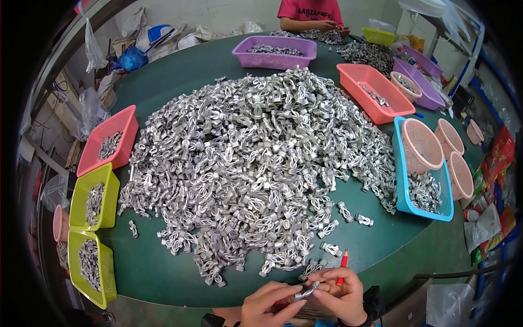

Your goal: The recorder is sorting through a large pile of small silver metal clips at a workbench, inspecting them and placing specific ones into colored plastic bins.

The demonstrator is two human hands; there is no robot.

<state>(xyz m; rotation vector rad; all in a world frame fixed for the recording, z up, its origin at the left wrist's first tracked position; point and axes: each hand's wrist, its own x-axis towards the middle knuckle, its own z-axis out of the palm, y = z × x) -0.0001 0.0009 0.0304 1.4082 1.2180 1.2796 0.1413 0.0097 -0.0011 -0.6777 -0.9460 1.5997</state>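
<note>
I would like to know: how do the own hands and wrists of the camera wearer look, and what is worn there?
The left hand and right hand are bare, without gloves. A bulky black wrist-worn item shows at the right wrist; a black piece shows by the left one, partly cut off.

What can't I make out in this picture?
All in the head view:
Lower end of the red stick: hidden in the right hand.
Green table beneath the heap: covered by metal pieces.
Head of the person in pink: cut off by the top edge.
Shapes of the dark pieces near that person: too small.
</note>
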